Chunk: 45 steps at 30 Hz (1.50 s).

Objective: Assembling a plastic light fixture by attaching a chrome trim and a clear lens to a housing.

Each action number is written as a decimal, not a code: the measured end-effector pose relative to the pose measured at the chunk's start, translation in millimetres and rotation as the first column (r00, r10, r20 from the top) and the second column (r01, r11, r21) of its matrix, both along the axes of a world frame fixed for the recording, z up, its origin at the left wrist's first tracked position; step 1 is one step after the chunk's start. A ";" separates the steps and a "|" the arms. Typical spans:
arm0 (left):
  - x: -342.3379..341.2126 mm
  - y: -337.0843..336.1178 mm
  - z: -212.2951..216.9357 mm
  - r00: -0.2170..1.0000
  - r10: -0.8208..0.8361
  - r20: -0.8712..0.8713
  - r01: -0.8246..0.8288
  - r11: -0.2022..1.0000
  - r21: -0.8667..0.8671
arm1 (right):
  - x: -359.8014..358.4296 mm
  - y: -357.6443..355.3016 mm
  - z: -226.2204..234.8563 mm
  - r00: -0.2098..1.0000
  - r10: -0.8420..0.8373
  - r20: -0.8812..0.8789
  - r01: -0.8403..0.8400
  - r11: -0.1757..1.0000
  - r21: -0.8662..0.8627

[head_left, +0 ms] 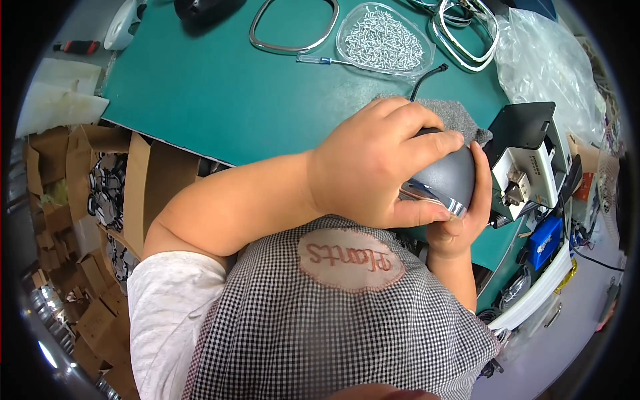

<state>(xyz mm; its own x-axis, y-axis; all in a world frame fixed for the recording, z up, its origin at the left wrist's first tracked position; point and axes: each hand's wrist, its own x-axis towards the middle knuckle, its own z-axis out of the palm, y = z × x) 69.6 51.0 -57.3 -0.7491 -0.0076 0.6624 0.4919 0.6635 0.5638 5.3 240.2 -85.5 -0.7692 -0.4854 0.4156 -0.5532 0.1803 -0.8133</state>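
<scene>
My left hand [380, 160] lies over a rounded grey plastic shell [448, 179] with a shiny chrome rim, its fingers wrapped across the top. Below and to the right, my right hand [460, 223] cups the same shell from underneath, with the fingers up along its right side. The shell sits at the near edge of the green mat [220, 87], over a grey cloth pad [455, 115]. A thin black cable [427, 77] runs up from behind the shell. Most of the shell is hidden by my hands.
A clear tray of several small silver screws [385, 40] lies at the mat's far side, with a screwdriver [327, 61] beside it and chrome rings [293, 25] [463, 33] on both sides. A black and white machine [530, 160] stands right. Cardboard boxes [100, 187] fill the floor left.
</scene>
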 end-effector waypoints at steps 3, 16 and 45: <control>-0.2 -0.9 -2.4 1.000 -0.013 -0.022 0.013 1.000 0.003 | 4.2 0.5 -3.0 0.999 -0.027 0.017 0.027 0.999 -0.035; 13.4 -5.1 -22.2 0.996 -0.048 0.072 0.032 0.978 0.205 | 15.5 -1.6 8.0 0.972 0.063 0.224 -0.032 0.989 -0.142; 1.3 10.0 -24.9 0.876 -0.360 0.322 -0.043 0.606 0.794 | 0.4 1.5 -2.5 0.926 0.081 0.369 0.031 0.957 -0.287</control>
<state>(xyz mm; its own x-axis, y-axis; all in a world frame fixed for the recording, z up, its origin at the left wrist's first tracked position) 70.9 60.9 -82.1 -0.9742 -0.2051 0.0941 0.1310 -0.1747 0.9759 5.7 241.7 -88.0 -0.8836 -0.4119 0.2228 -0.2003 -0.0975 -0.9749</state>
